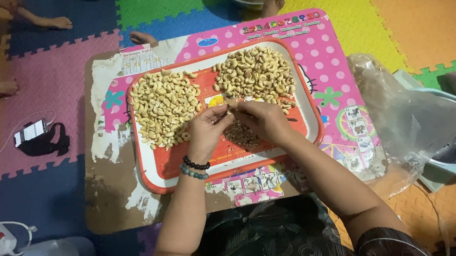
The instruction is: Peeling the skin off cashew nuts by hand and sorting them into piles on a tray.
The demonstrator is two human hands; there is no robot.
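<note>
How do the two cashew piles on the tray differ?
The left pile is paler and spread wide and flat; the right pile is browner, more speckled, and heaped tighter. The left pile sits along the tray's left side, the right pile at its far right corner. Both lie on the red tray, beyond the left hand and right hand, which pinch one nut together.

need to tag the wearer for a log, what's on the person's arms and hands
Both forearms are bare. The left wrist wears two beaded bracelets, one black, one grey-green. The right arm's dark patterned sleeve sits near the elbow. No gloves or visible rings on either hand.
</note>
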